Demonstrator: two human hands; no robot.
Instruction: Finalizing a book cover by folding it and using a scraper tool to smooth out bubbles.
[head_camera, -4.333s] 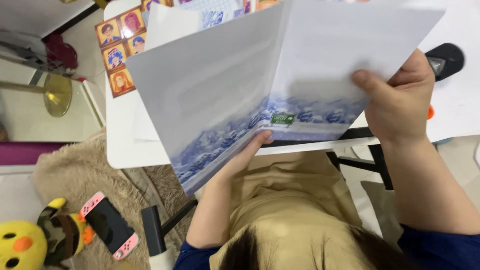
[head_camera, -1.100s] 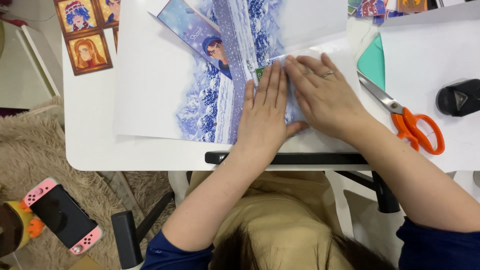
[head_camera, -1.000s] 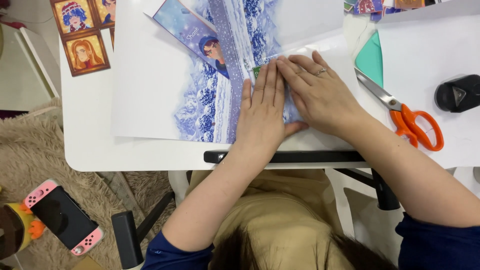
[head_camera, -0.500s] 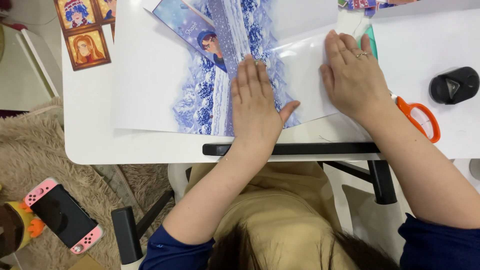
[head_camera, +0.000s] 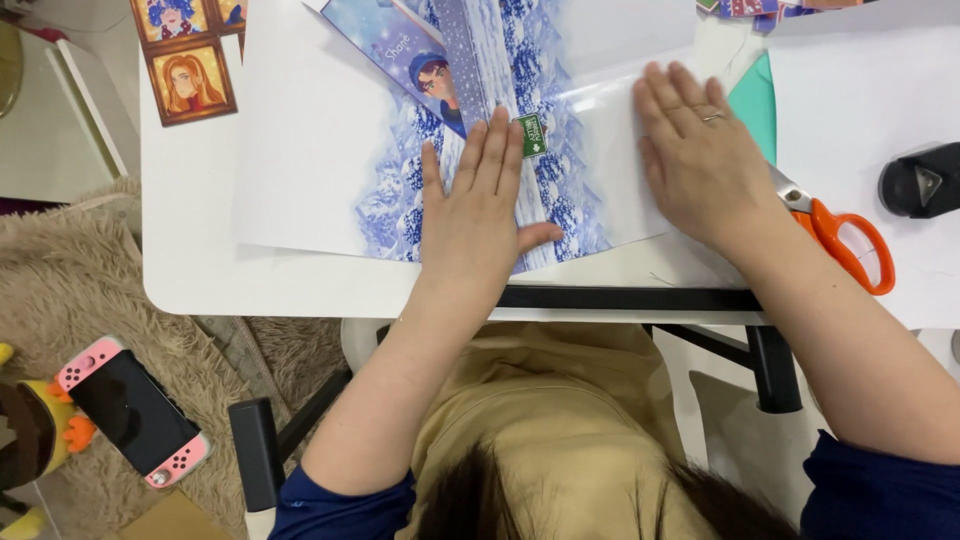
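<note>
Pressing both hands flat, fingers spread, my left hand (head_camera: 478, 215) and right hand (head_camera: 700, 160) held one snowy blue sheet (head_camera: 400, 170) on the surface (head_camera: 190, 270); a small green sign (head_camera: 531, 135) lay between them, one pair of orange scissors (head_camera: 845, 245) just beside.

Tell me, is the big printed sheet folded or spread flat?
Spread flat. The sheet lies open on the table, and the left hand and right hand press on it, palms down.
</note>
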